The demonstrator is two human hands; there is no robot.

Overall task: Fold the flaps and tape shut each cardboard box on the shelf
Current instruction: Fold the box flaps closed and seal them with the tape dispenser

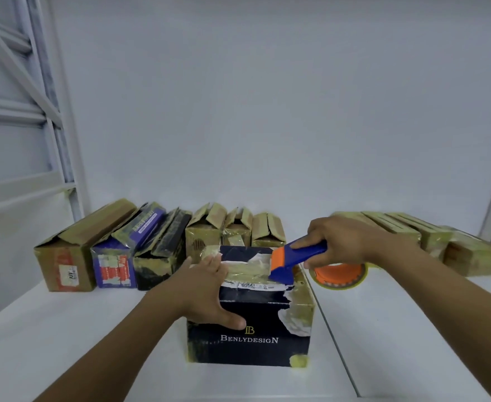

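Note:
A dark navy box (256, 323) printed "BENLYDESIGN" stands at the front centre of the white shelf (64, 329), its top flaps folded down under old tape. My left hand (206, 288) lies flat on the box's left top edge, thumb down over the front face. My right hand (343, 242) grips the blue handle of a tape dispenser (299, 258). Its orange-and-blue head touches the right part of the box top, and its orange tape roll (340, 275) hangs beside the box's right side.
Along the back wall stands a row of cardboard boxes with raised flaps: a brown one (67, 256), a purple one (119, 256), a black one (160, 256) and several more (238, 230). More boxes (453, 245) lie at the right. A metal frame (35, 111) rises at the left.

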